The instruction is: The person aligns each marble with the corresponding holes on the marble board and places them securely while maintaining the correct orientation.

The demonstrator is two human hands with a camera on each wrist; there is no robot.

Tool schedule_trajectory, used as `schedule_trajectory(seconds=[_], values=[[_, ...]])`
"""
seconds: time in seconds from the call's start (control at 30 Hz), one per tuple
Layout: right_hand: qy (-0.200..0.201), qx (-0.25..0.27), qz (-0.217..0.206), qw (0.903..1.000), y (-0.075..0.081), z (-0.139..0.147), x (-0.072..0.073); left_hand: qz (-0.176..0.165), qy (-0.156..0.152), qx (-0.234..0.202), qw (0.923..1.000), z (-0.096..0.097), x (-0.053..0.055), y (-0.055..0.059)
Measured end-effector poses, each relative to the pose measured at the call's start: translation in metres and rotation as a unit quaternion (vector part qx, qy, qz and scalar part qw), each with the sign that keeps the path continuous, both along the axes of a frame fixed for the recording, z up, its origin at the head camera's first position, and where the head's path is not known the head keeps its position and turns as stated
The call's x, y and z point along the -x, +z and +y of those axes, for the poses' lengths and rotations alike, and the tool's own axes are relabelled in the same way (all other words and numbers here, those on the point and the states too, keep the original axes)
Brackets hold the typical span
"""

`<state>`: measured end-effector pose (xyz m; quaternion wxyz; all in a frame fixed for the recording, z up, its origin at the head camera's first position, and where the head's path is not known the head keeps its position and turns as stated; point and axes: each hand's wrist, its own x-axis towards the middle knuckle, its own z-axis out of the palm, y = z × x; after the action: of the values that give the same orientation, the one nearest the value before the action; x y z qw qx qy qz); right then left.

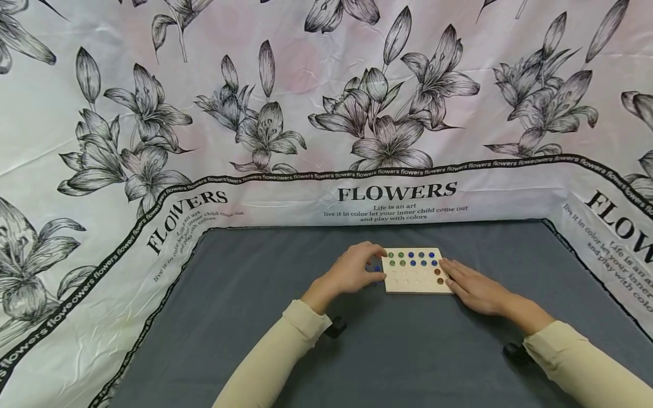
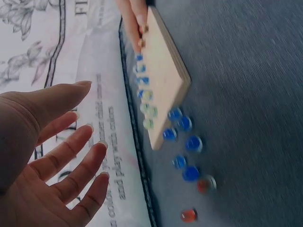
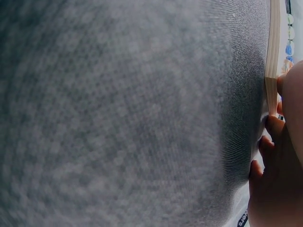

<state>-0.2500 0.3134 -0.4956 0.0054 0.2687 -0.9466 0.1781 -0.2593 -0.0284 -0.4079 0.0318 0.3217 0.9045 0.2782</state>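
A pale wooden board (image 1: 408, 286) with rows of shallow holes lies flat on the grey cloth. Green marbles (image 1: 391, 255) and blue marbles (image 1: 411, 255) fill its two far rows, and brown-orange marbles (image 1: 437, 272) sit in holes at its right side. My left hand (image 1: 352, 269) is at the board's left edge, thumb and fingers spread apart; the left wrist view shows nothing held. Loose blue marbles (image 2: 191, 173) lie on the cloth beside that edge, partly hidden by this hand in the head view. My right hand (image 1: 476, 289) rests against the board's right edge with fingers extended.
Two orange-red marbles, one of them the nearer loose marble (image 2: 189, 215), lie beyond the blue ones in the left wrist view. Grey cloth (image 1: 229, 340) surrounds the board. A white flower-printed border (image 1: 285, 204) runs behind it and along both sides.
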Motion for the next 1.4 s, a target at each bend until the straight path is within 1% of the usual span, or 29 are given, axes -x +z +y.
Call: schedule_trajectory(seconds=[0.1, 0.17, 0.23, 0.33, 0.5, 0.63, 0.83, 1.0, 1.17, 1.3, 1.4], values=[[-0.004, 0.001, -0.013, 0.9999, -0.001, -0.001, 0.001, -0.013, 0.008, -0.016, 0.9998, -0.012, 0.003, -0.003], [-0.010, -0.004, -0.029, 0.9995, -0.002, -0.002, 0.002, -0.019, 0.019, -0.025, 0.9993, -0.019, 0.005, -0.005], [-0.017, -0.011, -0.044, 0.9988, -0.001, -0.002, 0.003, -0.021, 0.029, -0.033, 0.9988, -0.026, 0.007, -0.008], [-0.019, -0.011, -0.054, 0.9983, 0.001, -0.003, 0.004, -0.020, 0.041, -0.040, 0.9982, -0.036, 0.009, -0.011], [-0.016, -0.005, -0.044, 0.9989, 0.001, -0.003, 0.002, -0.015, 0.046, -0.051, 0.9976, -0.048, 0.010, -0.015], [-0.021, -0.011, -0.051, 0.9984, -0.001, -0.003, 0.002, -0.016, 0.052, -0.057, 0.9969, -0.057, 0.012, -0.020], [-0.024, -0.015, -0.057, 0.9980, 0.000, -0.003, 0.002, -0.034, 0.068, -0.071, 0.9946, -0.069, 0.016, -0.031], [-0.025, -0.014, -0.057, 0.9980, -0.001, -0.002, 0.003, -0.053, 0.081, -0.079, 0.9921, -0.077, 0.021, -0.041], [-0.025, -0.013, -0.058, 0.9979, 0.001, -0.002, 0.003, -0.069, 0.093, -0.081, 0.9900, -0.081, 0.026, -0.048], [-0.023, -0.011, -0.046, 0.9986, -0.001, -0.002, 0.003, -0.076, 0.098, -0.084, 0.9888, -0.081, 0.030, -0.054], [-0.020, -0.010, -0.037, 0.9991, -0.003, -0.001, 0.002, -0.080, 0.101, -0.079, 0.9886, -0.081, 0.033, -0.058]])
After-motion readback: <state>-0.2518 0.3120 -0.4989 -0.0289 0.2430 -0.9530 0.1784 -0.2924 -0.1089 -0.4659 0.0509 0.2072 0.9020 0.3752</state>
